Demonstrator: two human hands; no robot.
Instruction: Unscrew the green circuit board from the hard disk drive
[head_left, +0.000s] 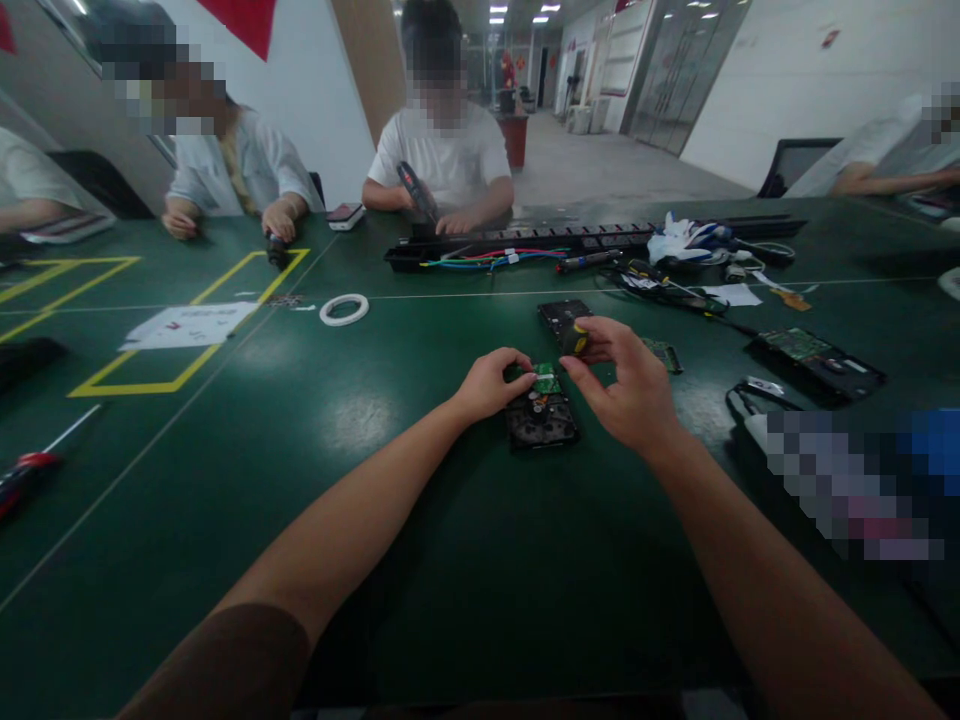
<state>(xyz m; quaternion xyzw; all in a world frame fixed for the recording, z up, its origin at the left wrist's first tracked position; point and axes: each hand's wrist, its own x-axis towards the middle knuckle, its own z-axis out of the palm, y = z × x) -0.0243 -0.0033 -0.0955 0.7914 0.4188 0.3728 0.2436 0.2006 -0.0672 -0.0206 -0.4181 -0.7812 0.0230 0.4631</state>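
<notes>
A hard drive (pixel 541 424) with a green circuit board (pixel 546 379) at its far end lies on the green table in front of me. My left hand (pixel 496 383) grips that far end from the left, its thumb over the board and its fingers bent round the edge. Above and to the right, my right hand (pixel 626 385) holds a screwdriver (pixel 575 340) by its black and yellow handle; the shaft does not show clearly. Just beyond lies a second black drive (pixel 562 316). A loose green circuit board (pixel 663 355) is partly behind my right hand.
Another drive (pixel 817 365) lies at the right, near a blurred pouch-like thing. Across the table stretch a long black rail (pixel 525 240), coloured wires and white gloves (pixel 686 240). A tape roll (pixel 344 310) and a red-handled screwdriver (pixel 30 478) are leftward. Several people sit around the table.
</notes>
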